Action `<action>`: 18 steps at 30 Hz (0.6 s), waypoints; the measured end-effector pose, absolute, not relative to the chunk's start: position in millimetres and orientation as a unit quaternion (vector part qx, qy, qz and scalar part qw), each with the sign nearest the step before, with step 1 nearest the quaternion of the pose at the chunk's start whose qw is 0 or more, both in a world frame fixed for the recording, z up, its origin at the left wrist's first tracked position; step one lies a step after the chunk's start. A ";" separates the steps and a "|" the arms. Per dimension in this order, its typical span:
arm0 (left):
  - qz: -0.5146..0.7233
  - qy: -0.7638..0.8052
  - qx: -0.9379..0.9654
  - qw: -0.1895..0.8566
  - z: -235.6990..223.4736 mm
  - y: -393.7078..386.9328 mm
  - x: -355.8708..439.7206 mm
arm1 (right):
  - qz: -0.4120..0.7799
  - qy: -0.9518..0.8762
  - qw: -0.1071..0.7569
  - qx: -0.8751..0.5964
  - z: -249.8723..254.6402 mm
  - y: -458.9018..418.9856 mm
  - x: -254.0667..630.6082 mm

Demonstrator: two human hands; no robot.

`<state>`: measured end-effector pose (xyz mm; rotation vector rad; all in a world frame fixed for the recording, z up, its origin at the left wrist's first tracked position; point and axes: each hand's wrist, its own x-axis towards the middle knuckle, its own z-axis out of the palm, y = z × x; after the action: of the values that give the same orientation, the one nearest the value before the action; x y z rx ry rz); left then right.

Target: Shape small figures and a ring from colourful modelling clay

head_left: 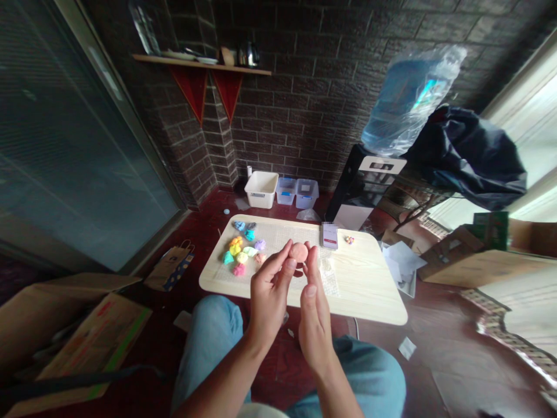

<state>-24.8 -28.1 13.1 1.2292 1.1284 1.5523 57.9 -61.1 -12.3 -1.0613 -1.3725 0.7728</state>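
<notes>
A round pinkish-orange lump of modelling clay (299,252) is held above the near side of the low table, between the fingertips of both hands. My left hand (272,281) pinches it from the left with thumb and fingers. From the right, the straight fingers of my right hand (315,302) press against it, thumb raised. Whether the lump is a full ball or slightly flattened, I cannot tell. To the left of my hands, several coloured clay lumps (242,257) lie on a translucent grid-patterned mat (272,232). A small multicoloured clay cluster (349,239) sits at the table's right side.
A phone (329,235) lies at the back of the pale table (369,284). Behind are a white bin (261,190), two clear plastic boxes (297,191) and a water dispenser (363,183). Cardboard boxes (91,342) stand left; more cardboard (455,252) stands right.
</notes>
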 end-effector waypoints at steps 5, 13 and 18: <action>0.620 0.438 0.506 0.409 13.2 -28.1 -25.1 | 0.323 -0.589 0.585 -0.454 -11.7 -58.8 57.9; 0.621 0.425 0.485 0.446 13.8 -27.4 -28.9 | 0.341 -0.534 0.621 -0.462 -8.5 -55.4 57.8; 0.625 0.395 0.448 0.502 13.6 -25.1 -30.4 | 0.331 -0.490 0.655 -0.470 -1.3 -53.0 59.1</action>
<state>-30.4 -25.1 13.6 1.0825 0.9551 1.5099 59.1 -53.0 -1.3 -1.0655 -1.1119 0.7508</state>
